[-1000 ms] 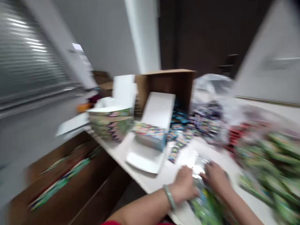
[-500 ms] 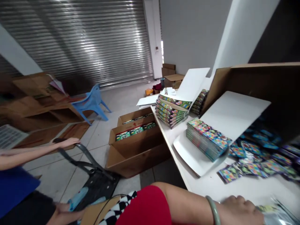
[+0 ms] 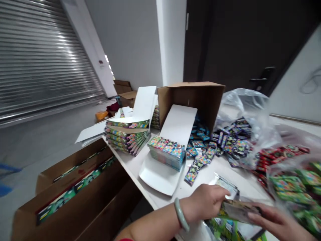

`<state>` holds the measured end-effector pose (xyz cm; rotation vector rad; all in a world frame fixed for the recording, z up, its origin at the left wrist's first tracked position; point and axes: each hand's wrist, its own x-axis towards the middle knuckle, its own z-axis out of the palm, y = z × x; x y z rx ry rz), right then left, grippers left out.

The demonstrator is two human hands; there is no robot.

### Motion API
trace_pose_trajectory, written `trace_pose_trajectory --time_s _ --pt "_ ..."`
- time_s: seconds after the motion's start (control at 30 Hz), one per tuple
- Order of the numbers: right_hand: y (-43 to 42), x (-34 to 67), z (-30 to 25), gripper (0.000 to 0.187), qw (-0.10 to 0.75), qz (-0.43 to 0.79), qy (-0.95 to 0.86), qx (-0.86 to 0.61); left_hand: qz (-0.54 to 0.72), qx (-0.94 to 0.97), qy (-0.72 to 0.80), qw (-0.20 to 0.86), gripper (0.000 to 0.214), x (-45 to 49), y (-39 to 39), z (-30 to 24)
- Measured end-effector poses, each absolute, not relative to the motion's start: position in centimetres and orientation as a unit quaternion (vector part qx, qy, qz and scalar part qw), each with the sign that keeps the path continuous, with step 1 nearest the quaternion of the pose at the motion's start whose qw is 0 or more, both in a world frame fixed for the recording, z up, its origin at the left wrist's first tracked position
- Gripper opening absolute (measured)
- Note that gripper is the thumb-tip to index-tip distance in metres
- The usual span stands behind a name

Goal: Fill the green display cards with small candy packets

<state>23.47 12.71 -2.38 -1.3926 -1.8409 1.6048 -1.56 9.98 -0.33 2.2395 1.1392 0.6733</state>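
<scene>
My left hand, a pale green bangle on its wrist, is closed on one end of a flat greyish plastic packet. My right hand pinches the packet's other end; motion blurs its print. Under the packet lie green printed packets, partly covered by my hands. Just beyond my left hand is a clear plastic sleeve with dark edges. Farther back, a row of small colourful packets stands upright in an open white box, beside a short strip of purple packets.
Opened white card boxes are stacked on the table's left. A tipped carton spills blue packets. Clear bags hold purple, red and green packets. Cartons stand on the floor at left.
The view has swung right, leaving the other person and the trolley out of sight. My right hand has come into view, and both hands now hold the packet.
</scene>
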Motion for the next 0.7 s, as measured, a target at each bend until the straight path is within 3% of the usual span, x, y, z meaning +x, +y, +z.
trace_pose_trajectory --time_s 0.17,0.37,0.5,0.57,0.63,0.7 --pt "10.9 20.8 1.6 0.045 0.202 0.598 -0.596 -0.496 0.175 0.867 0.407 0.23 0.044 -1.5 8.9 0.7" --pt "10.7 20.8 1.5 0.045 0.261 0.593 -0.602 -0.467 0.152 0.859 0.424 0.242 0.046 -0.8 9.0 -0.3" --pt "10.0 20.2 1.4 0.046 0.432 0.388 -0.61 -0.539 0.305 0.774 0.463 0.304 0.039 -1.5 9.9 -1.2" --pt "9.2 19.6 1.0 0.056 0.513 0.332 -0.564 -0.556 0.387 0.705 0.49 0.336 0.036 -1.7 10.3 -1.2" --pt "8.3 18.6 0.2 0.059 0.507 0.429 -0.536 -0.522 0.43 0.656 0.485 0.387 0.032 -1.6 10.7 -1.0" --pt "7.6 17.5 -0.9 0.049 0.465 0.552 -0.508 -0.47 0.442 0.606 0.448 0.487 0.031 -1.1 10.9 -0.8"
